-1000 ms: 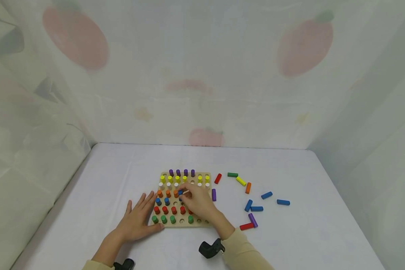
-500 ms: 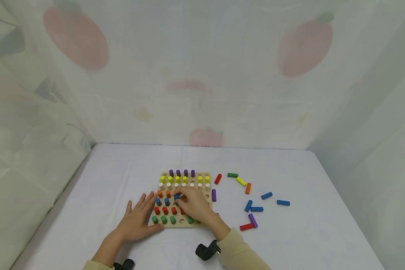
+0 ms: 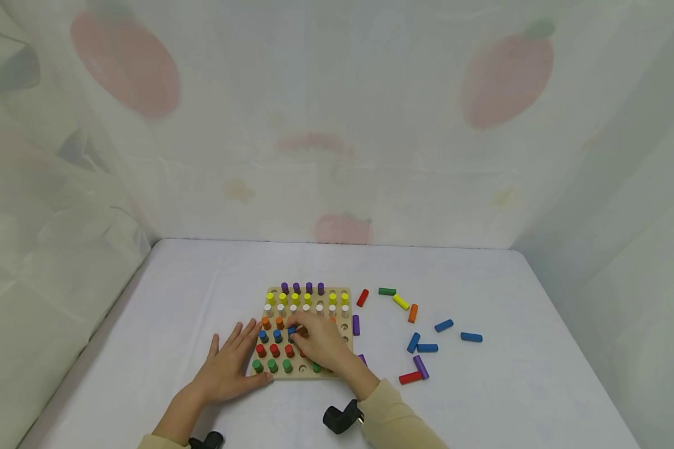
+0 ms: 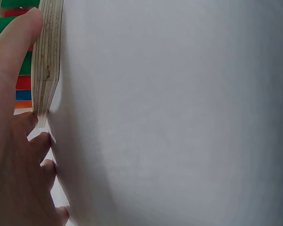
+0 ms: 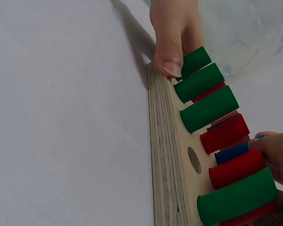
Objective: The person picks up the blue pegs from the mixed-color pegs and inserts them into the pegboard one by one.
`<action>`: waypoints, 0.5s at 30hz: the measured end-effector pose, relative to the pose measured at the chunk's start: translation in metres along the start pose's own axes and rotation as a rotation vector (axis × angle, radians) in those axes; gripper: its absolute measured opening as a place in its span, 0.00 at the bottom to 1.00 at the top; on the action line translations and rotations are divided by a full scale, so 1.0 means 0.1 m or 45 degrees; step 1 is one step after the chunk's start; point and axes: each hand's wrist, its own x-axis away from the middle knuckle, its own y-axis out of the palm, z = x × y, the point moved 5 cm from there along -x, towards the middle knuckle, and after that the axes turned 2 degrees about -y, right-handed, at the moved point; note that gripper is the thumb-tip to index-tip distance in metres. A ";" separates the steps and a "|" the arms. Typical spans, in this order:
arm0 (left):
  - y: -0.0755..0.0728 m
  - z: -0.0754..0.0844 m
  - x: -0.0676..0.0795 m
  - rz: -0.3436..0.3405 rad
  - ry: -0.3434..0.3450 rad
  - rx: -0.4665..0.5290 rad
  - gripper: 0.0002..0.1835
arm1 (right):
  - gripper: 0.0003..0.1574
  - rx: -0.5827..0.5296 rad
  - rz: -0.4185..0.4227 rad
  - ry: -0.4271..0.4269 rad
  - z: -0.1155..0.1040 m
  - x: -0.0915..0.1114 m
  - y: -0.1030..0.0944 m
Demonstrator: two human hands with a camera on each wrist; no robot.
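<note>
A wooden pegboard (image 3: 295, 375) carries rows of coloured pegs: purple, yellow, white, orange, blue, red and green from back to front. My right hand (image 3: 324, 342) reaches over it and pinches a blue peg (image 3: 291, 332) by its top between thumb and fingers. This peg stands upright at the third place of the blue row; the right wrist view also shows the blue peg (image 5: 232, 153) behind the red ones. How deep it sits is hidden. My left hand (image 3: 226, 369) rests at the board's left side with fingers spread, its thumb on the front left corner beside a green peg (image 3: 258, 366).
Loose pegs lie on the white table right of the board: several blue, including one far right (image 3: 472, 337), purple (image 3: 356, 325), red (image 3: 410, 378), green (image 3: 387, 291), yellow (image 3: 401, 302) and orange (image 3: 413, 313). Printed curtains stand around the table.
My right hand has moved slightly left and toward me, bringing the blue peg from beside the orange row to the blue row. The left hand stays in place.
</note>
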 end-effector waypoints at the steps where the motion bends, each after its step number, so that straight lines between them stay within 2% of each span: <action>1: 0.00 0.00 0.00 0.001 0.001 0.000 0.55 | 0.10 -0.001 0.000 0.000 0.00 0.00 0.00; 15: 0.00 0.00 0.00 -0.002 0.000 0.002 0.55 | 0.09 0.075 -0.016 -0.013 -0.01 0.00 0.01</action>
